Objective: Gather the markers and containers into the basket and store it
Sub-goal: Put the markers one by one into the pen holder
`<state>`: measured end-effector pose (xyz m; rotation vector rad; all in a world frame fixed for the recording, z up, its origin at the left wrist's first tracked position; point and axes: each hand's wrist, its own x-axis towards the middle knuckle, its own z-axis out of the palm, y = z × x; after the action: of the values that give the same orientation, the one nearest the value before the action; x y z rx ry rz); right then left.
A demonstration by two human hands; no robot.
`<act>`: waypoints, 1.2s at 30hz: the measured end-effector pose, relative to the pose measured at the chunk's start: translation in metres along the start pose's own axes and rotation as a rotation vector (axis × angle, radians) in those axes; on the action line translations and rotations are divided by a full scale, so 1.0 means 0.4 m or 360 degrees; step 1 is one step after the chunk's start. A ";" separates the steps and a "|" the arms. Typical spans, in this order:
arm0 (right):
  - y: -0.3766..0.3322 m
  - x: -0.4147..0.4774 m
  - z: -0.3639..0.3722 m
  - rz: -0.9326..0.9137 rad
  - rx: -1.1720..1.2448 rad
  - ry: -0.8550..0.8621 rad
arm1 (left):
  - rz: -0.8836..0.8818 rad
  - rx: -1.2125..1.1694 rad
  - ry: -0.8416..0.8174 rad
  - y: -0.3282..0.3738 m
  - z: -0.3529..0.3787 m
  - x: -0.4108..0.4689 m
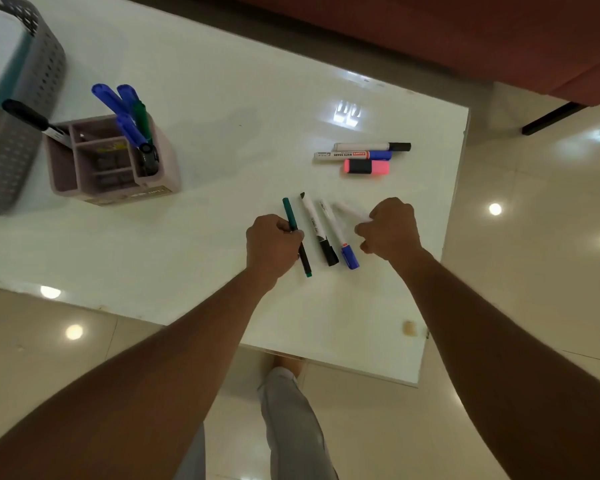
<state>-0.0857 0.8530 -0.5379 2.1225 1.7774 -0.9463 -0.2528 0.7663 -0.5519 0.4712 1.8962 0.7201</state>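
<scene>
White glossy tabletop: gathering is under way, left hand closed on the slim green marker, right hand pinching a blurred white marker; next, probably lift both toward the grey perforated basket.

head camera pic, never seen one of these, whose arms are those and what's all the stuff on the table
There is no machine here: a person wears a camera on the head, looking down at their own two arms over a white table. The left hand grips a green marker. The right hand closes on a white marker, which is blurred. Between them lie a black-capped marker and a blue-capped marker. Farther away lie two more markers and a pink highlighter. On the left, a pink organiser holds upright markers, beside a grey basket.
</scene>
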 end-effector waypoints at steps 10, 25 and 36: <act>0.021 -0.034 0.038 -0.0133 0.0185 0.0180 | 0.0433 0.0471 -0.0006 0.013 0.006 -0.015; 0.036 -0.077 0.083 -0.0246 0.0267 0.0261 | 0.1021 0.1308 -0.0192 -0.031 -0.014 -0.013; 0.043 -0.119 0.124 -0.0310 -0.0078 0.0277 | 0.1454 0.1708 -0.0322 0.044 0.046 -0.019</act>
<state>-0.0889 0.7835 -0.5518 2.0873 2.1004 -0.7713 -0.2327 0.7799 -0.5408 2.0687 1.6832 0.0897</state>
